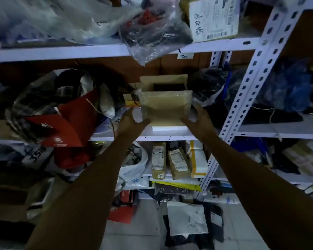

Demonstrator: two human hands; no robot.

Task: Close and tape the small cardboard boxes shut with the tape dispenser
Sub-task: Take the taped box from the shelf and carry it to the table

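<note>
A small cardboard box, its front face glossy with clear tape, stands on the middle shelf of a white metal rack. Its top flaps stand up and the dark inside shows. My left hand is at the box's lower left corner with fingers spread. My right hand is at the lower right corner, fingers curled and apart. Both hands flank the box at its bottom edge; whether they touch it is unclear. No tape dispenser is in view.
A red paper bag and bagged clothing crowd the shelf to the left. Dark plastic bags lie to the right. A labelled parcel sits on the upper shelf, several parcels on the lower one. A perforated upright stands at the right.
</note>
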